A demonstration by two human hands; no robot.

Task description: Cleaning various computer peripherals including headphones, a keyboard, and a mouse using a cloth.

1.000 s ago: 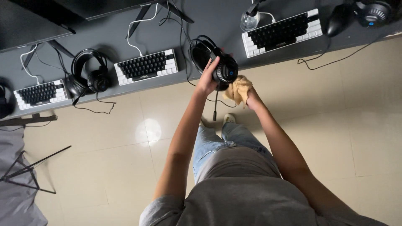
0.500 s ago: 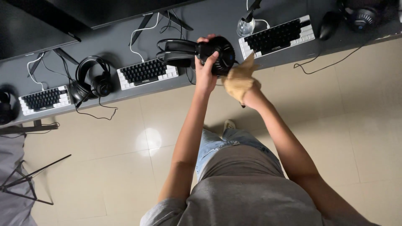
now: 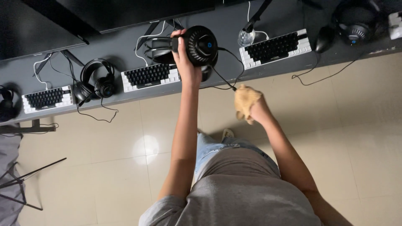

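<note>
gripping round black padded headset (image 3: 197, 46), crumpled tan cloth (image 3: 246, 101).

Three keyboards (image 3: 150, 76) in a row on desk (image 3: 226, 21), headset (image 3: 97, 81) between two, mouse (image 3: 323, 39) rightmost

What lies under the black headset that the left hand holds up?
Under the headset held by the left hand lies the grey desk, with its cable trailing toward the cloth-covered right hand. The desk surface directly beneath is hidden.
</note>
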